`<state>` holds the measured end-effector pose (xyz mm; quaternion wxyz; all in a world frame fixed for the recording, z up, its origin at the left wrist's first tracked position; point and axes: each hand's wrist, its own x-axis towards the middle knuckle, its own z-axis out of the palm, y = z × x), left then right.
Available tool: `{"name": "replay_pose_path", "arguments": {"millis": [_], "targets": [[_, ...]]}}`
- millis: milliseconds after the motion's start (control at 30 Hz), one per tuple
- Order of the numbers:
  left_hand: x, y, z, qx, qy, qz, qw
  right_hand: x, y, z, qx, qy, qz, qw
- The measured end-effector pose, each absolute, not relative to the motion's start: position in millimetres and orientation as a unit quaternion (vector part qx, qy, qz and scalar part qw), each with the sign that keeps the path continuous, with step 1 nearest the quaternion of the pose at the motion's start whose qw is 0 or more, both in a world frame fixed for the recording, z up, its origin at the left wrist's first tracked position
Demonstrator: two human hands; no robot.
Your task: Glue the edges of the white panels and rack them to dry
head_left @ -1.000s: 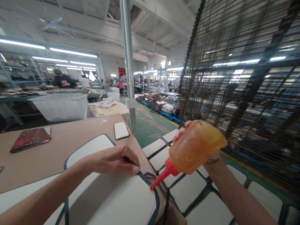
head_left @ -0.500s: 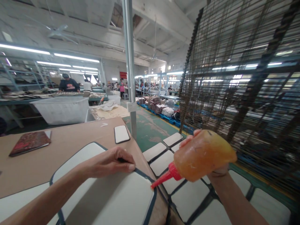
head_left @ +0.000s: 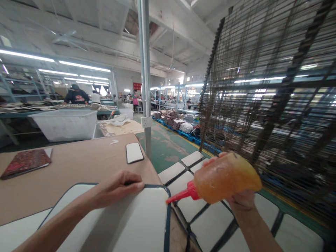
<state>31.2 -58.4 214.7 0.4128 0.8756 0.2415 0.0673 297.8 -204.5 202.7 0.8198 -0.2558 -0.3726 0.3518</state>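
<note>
A large white panel with a dark border point(head_left: 136, 217) lies on the brown-covered table point(head_left: 86, 157). My left hand point(head_left: 119, 185) pinches the panel's far edge between thumb and fingers. In my right hand point(head_left: 243, 199) is a squeeze bottle of amber liquid point(head_left: 223, 178), tilted down to the left. Its red nozzle point(head_left: 182, 195) points at the dark border near the panel's far right corner, and a bit of wet-looking substance shows along that border. Most of my right fingers are hidden behind the bottle.
A small white panel point(head_left: 134, 153) and a red patterned booklet point(head_left: 27, 162) lie on the table. More dark-edged panels point(head_left: 211, 222) sit to the right, below a tall wire rack point(head_left: 262, 87). A metal post point(head_left: 144, 77) stands ahead; people work farther back.
The large panel has turned, so its far edge runs more level. My left hand has shifted slightly left with it, and the nozzle tip has moved a little up and left.
</note>
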Motion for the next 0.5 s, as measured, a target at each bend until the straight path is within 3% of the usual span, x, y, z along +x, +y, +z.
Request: {"name": "replay_pose_path", "arguments": {"millis": [500], "targets": [[21,-43,189,0.823,0.263,0.070,0.499,302,-200,178,-0.195,-0.499,0.402,0.743]]}}
